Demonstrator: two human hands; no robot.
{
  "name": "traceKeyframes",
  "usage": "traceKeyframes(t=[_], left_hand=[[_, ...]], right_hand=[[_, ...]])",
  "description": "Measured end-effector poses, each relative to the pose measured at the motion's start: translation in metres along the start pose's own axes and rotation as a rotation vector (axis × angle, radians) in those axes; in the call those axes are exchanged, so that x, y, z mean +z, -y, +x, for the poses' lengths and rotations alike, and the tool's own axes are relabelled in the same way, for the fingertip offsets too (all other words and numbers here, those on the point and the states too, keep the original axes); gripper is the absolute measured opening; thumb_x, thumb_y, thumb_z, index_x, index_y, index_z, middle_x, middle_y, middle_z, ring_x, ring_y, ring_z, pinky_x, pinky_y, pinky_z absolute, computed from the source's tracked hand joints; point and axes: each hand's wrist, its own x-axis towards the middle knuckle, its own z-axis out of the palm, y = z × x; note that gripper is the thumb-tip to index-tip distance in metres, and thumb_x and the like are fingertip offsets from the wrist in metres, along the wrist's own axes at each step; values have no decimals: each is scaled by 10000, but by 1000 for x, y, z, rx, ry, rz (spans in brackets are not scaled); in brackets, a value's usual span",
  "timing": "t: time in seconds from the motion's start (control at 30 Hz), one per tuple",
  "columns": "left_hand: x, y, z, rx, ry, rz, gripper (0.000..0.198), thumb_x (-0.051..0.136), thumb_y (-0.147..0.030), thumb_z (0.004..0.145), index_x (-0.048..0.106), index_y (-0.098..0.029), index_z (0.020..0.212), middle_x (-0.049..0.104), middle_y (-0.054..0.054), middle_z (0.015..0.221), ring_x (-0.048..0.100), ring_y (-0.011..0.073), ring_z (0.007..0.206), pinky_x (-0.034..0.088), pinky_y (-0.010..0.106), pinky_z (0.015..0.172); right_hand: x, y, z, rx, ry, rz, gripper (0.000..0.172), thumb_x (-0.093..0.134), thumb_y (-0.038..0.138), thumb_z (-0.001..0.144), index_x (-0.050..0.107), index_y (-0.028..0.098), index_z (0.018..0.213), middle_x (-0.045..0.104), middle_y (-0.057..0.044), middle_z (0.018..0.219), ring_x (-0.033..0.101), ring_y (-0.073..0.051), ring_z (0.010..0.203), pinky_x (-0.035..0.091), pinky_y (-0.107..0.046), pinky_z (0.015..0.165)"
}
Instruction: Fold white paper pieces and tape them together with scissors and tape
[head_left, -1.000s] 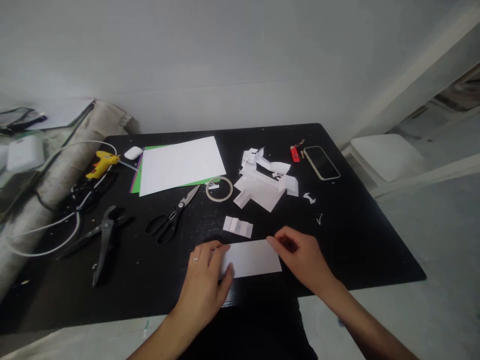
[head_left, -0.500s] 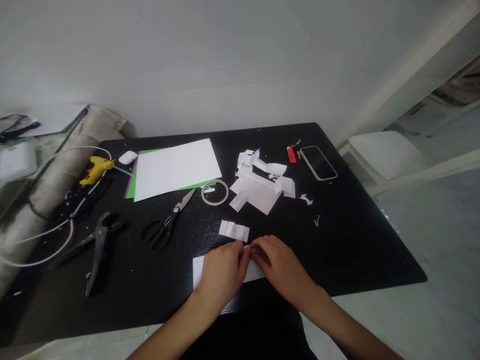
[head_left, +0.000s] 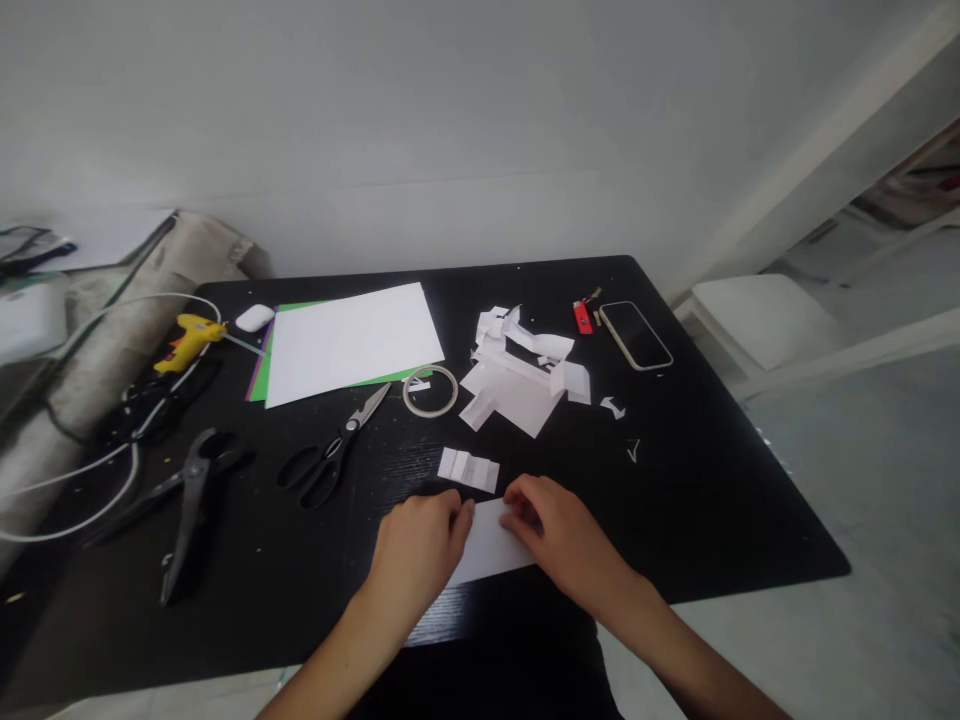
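A sheet of white paper (head_left: 491, 545) lies at the table's near edge, partly covered by both hands. My left hand (head_left: 424, 535) is closed on the paper's far edge at the left, thumb against the curled fingers. At the right, my right hand (head_left: 551, 520) pinches the same edge between thumb and fingers. A gap of bare paper shows between the two hands. Just beyond them lies a small folded white paper strip (head_left: 469, 470). Farther back is a heap of cut and folded paper pieces (head_left: 517, 385).
Black-handled scissors (head_left: 337, 445), a tape roll (head_left: 430, 392) and stacked paper sheets (head_left: 356, 340) lie left of centre. Pliers (head_left: 193, 500) and a yellow glue gun (head_left: 187, 342) with its cable are farther left. A red lighter (head_left: 583, 317) and a phone (head_left: 636, 335) sit at the back right.
My left hand has slid left along the paper's far edge, away from my right hand, which stays nearly in place. The view has shifted slightly.
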Motion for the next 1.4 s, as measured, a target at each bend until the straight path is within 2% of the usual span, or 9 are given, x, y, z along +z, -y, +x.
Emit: traceKeyframes(t=[0.37,0.7,1.07,1.4], left_hand=[[-7,32,-13,-66,20,-2,392,452,-384,1063,711,-221,818,773,74,801,742,275,786,292,296,607],[-13,66,-24,-183,99,-44,408,412,-422,1062,658,-228,801,758,74,829,727,285,869,316,305,653],[-13,88,-25,-182,99,-135,436,380,-474,1031,569,-230,723,710,55,749,678,261,767,335,314,668],[-11,107,-31,-191,85,-203,449,366,-498,1012,567,-230,713,697,49,698,655,231,661,349,305,642]], right_hand=[[0,1,1,-8,-10,-3,150,691,83,908,683,232,924,725,-24,918,713,-217,865,563,-344,768],[-6,5,1,53,72,37,82,657,138,939,670,218,945,708,-43,981,694,-223,942,539,-350,841],[-4,3,2,47,84,58,84,650,138,941,662,221,944,707,-47,977,689,-229,928,544,-380,846],[-2,-2,0,25,86,49,76,660,152,949,672,225,966,706,-47,995,689,-229,930,557,-387,839]])
